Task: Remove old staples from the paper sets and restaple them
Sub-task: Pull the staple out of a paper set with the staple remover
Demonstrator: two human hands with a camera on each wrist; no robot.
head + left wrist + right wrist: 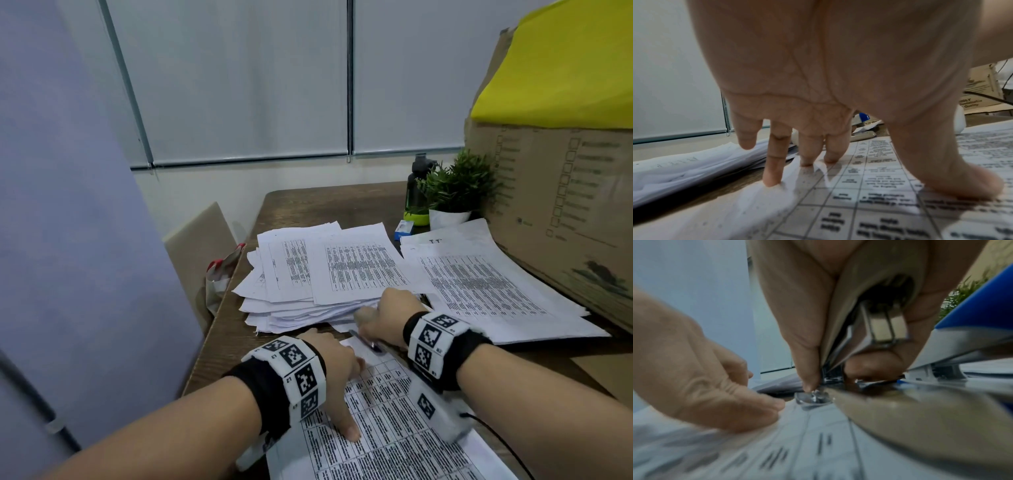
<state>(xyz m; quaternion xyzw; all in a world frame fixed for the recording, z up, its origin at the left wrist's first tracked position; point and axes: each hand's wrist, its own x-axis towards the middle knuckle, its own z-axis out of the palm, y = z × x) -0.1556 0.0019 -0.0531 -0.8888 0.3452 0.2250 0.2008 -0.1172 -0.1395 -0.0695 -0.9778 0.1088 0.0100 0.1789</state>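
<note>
A printed paper set (pixel 394 421) lies on the wooden table (pixel 226 346) right in front of me. My left hand (pixel 337 373) presses it flat near its top left corner, fingers (pixel 774 164) straight and thumb down on the sheet (pixel 869 203). My right hand (pixel 390 315) grips a beige stapler (pixel 368 341) at the set's top corner. In the right wrist view the stapler (pixel 879 410) stands open, its metal anvil (pixel 813 398) resting on the paper (pixel 818 443), with the thumb (pixel 807 353) and fingers of my right hand squeezing its upper arm. My left hand (pixel 705 378) lies just left of it.
A thick loose stack of papers (pixel 308 281) lies behind my hands, with another stack (pixel 486 284) to the right. A large cardboard box (pixel 565 205), a potted plant (pixel 455 188), a dark bottle (pixel 416 192) and a small blue box (pixel 403 229) stand at the back right.
</note>
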